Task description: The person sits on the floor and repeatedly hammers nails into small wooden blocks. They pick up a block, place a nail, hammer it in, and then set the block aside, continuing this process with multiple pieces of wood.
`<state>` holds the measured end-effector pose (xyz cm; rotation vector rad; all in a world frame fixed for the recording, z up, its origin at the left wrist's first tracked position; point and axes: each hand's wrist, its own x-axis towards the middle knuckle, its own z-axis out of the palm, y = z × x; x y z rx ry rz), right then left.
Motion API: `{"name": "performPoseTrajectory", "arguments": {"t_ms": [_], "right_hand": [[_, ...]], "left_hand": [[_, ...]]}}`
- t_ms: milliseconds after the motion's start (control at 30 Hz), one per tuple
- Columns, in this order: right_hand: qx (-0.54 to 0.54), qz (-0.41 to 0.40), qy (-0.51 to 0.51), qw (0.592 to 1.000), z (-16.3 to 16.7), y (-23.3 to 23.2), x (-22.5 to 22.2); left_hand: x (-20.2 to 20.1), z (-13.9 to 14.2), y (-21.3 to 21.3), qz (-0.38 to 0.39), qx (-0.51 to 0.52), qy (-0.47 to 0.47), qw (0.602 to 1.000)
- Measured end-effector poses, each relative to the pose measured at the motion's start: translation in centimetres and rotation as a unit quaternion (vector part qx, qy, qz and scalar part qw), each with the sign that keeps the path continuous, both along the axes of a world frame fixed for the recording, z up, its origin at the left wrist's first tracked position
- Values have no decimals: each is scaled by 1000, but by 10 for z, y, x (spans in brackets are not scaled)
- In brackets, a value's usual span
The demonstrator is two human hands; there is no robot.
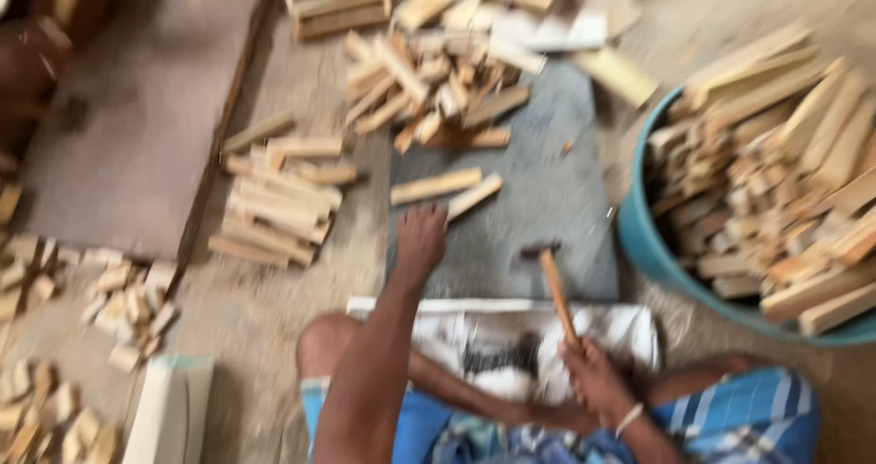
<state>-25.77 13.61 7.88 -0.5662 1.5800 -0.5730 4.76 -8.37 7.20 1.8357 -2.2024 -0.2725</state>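
Looking down from the head camera, blurred by motion, a person sits cross-legged on a dusty floor (255,318) with a flat grey stone slab (538,218) in front of the knees. Their right hand (593,373) has its grip closed around the wooden handle of a hammer (555,286), whose dark head rests near the slab's front edge. Their left hand (422,240) reaches forward onto the slab, fingers curled down just beside two loose wooden sticks (447,190); whether it touches them cannot be told. Beyond those sticks, a jumbled heap of short cut sticks (429,81) spills across the slab's far end. To the left of the slab lies a neater stack of sticks (274,199), and past it a brown board (137,126). Small wooden blocks (128,304) are scattered at the far left. On the right, touching the slab's edge, stands a teal tub (657,263) piled high with sticks. A sheet of newspaper (456,323) covers the lap area between the knees.
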Motion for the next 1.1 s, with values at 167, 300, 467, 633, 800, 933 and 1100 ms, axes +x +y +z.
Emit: {"name": "performPoseTrajectory", "arguments": {"t_ms": [167, 300, 467, 633, 800, 933, 1100], "right_hand": [[-35, 11, -18, 999, -12, 3, -4], [-27, 19, -14, 999, -20, 5, -5], [-55, 27, -8, 998, -20, -2, -4], [-70, 27, 12, 997, -3, 9, -3], [-64, 46, -5, 997, 10, 22, -6], [-38, 66, -23, 997, 3, 16, 0], [-38, 117, -52, 991, -4, 6, 7]], "left_hand": [[16, 23, 45, 16, 233, 126, 964], [29, 24, 94, -12, -61, -19, 998], [-30, -11, 124, 1, -300, -34, 953], [-89, -42, 174, -245, 63, 1, 968], [-82, -27, 197, -265, 179, 52, 946], [-79, -9, 199, -220, 137, 83, 962], [-75, 4, 195, -161, 150, 133, 966]]}}
